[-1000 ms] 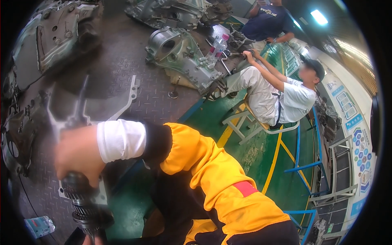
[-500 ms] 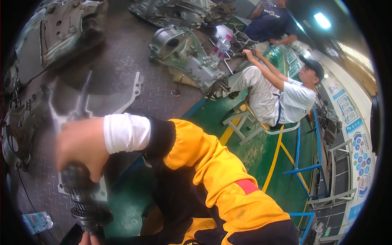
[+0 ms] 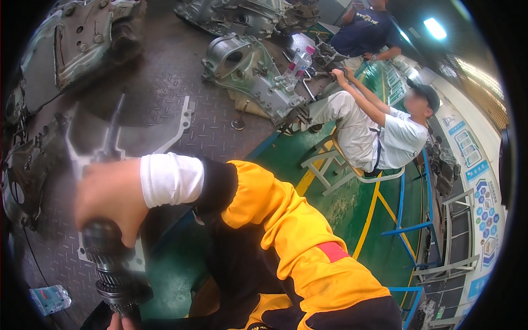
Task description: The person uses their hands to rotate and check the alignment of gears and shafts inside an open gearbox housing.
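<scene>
A dark metal gear shaft [image 3: 114, 275] with several toothed gears stands tilted at the lower left. My right hand [image 3: 110, 190], slightly smeared by motion, reaches over from the right in a yellow sleeve with a white cuff. Its fingers wrap round the shaft's upper end, and the thumb lies along the side. At the lower edge, my left hand [image 3: 121, 322] grips the shaft's lower end; only its fingertips show. Behind the shaft lies a pale metal frame [image 3: 176, 129] with long arms, partly hidden by my right hand.
Gearbox housings [image 3: 247, 77] and a flat cast cover [image 3: 66, 55] lie on the dark treadplate table [image 3: 214, 132]. A water bottle [image 3: 50, 300] lies at lower left; another bottle [image 3: 300, 63] stands farther off. A seated person [image 3: 379, 126] and a standing person [image 3: 366, 33] are beyond the table.
My hands and the gear shaft stay almost in place. The seated person shifts very slightly to the right in view.
</scene>
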Available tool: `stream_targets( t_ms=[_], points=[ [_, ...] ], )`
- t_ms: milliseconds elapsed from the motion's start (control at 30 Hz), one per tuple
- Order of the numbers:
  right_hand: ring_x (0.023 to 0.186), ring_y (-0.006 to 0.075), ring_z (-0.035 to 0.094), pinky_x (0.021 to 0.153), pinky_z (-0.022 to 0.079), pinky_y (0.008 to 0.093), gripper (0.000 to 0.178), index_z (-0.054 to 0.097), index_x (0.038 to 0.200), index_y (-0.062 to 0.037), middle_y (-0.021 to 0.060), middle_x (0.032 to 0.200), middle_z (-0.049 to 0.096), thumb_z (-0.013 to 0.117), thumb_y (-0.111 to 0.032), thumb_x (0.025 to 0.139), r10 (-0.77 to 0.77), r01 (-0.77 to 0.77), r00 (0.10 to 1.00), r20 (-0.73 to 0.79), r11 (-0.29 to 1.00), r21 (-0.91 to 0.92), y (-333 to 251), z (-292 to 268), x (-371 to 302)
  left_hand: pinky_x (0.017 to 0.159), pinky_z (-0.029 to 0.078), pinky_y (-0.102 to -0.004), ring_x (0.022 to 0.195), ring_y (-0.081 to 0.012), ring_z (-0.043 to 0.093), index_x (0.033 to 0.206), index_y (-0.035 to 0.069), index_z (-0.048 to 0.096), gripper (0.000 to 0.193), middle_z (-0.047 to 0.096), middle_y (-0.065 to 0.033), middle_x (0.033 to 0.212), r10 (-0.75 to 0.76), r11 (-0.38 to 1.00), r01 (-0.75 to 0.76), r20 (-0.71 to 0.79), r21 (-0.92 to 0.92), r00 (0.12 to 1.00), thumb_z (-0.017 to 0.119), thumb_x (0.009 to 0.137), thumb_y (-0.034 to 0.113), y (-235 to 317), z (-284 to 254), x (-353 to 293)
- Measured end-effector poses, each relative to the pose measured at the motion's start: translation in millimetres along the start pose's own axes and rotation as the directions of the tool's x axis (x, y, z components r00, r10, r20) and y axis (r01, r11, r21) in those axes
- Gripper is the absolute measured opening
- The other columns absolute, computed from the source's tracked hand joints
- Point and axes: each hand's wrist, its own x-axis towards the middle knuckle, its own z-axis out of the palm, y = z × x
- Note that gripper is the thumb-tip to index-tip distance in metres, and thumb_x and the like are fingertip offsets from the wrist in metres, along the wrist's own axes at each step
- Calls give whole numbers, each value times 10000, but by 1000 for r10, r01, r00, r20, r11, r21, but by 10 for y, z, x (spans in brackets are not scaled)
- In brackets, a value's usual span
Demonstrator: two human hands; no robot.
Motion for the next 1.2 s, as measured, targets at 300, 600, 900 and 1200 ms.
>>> stream_targets(
  t_ms=[300, 600, 900, 1200],
  points=[
    [1044, 261, 616, 1011, 386, 420, 634, 709, 1162, -166, 32, 1046, 716, 857, -320, 565, -13, 13, 1000, -12, 1000, 3, 19, 14, -25, 437, 247, -231, 482, -41, 346, 826, 44, 541, 271, 417, 43, 577, 4, 1000, -4, 4, -5, 1000, 515, 1044, 203, 24, 16, -8],
    [1042, 269, 613, 981, 396, 418, 638, 712, 1168, -194, 23, 1055, 713, 846, -332, 561, 47, -46, 997, 54, 999, -10, -52, -31, 3, 447, 242, -231, 505, -38, 338, 853, 42, 550, 261, 408, 50, 594, 3, 1000, -3, 13, -15, 1000, 517, 1045, 215, -18, -8, -18],
    [1163, 273, 547, 1001, 355, 452, 657, 690, 1224, -278, 28, 1184, 668, 848, -351, 590, -52, 53, 999, 11, 998, -41, -27, 108, 4, 458, 245, -230, 519, -37, 341, 922, 25, 580, 248, 417, 51, 608, 1, 1000, -1, 35, 0, 999, 526, 1046, 233, -69, -38, -49],
    [1174, 273, 526, 1022, 314, 453, 661, 693, 1214, -264, 29, 1190, 659, 860, -331, 577, -32, 31, 998, 61, 999, 27, 18, 54, 120, 459, 252, -228, 525, -37, 337, 937, 24, 578, 248, 421, 52, 619, 1, 1000, -1, -12, -16, 1000, 534, 1045, 244, -88, -73, -15]
  ],
)
